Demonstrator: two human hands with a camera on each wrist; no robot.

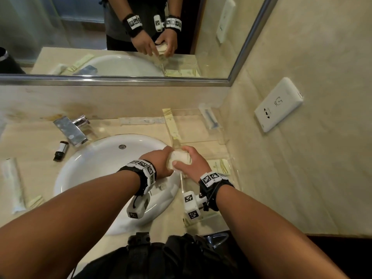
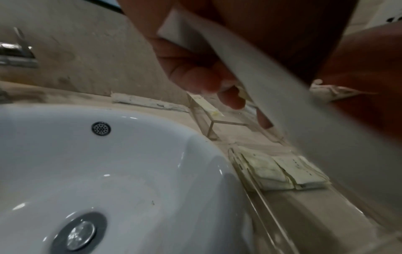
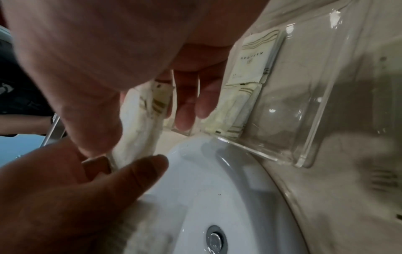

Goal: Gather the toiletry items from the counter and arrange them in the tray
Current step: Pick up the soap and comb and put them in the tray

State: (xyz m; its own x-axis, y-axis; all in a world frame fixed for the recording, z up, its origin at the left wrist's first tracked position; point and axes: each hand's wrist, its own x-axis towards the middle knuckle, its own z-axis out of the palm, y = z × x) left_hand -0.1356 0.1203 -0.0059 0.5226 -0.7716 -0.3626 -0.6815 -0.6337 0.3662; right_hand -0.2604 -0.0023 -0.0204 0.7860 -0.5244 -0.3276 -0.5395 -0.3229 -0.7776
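Both hands hold one cream sachet packet (image 1: 179, 158) above the sink's right rim, at the near-left edge of the clear acrylic tray (image 1: 231, 158). My left hand (image 1: 163, 160) grips it from the left, its fingers (image 2: 195, 75) curled under the packet (image 2: 250, 72). The thumb and fingers of my right hand (image 1: 190, 161) pinch its right end (image 3: 141, 120). Flat sachets (image 1: 219, 166) lie in the tray's near part, a long cream packet (image 1: 170, 122) and a razor packet (image 1: 208, 117) in its far part. The tray's wall (image 3: 309, 106) shows in the right wrist view beside those sachets (image 3: 254, 60).
A white sink (image 1: 96, 168) fills the middle, with the chrome faucet (image 1: 70, 129) behind it. On the left counter lie a small dark-capped bottle (image 1: 61, 151), a long wrapped packet (image 1: 13, 186) and a small sachet (image 1: 36, 201). A clear packet (image 1: 141, 120) lies along the back wall.
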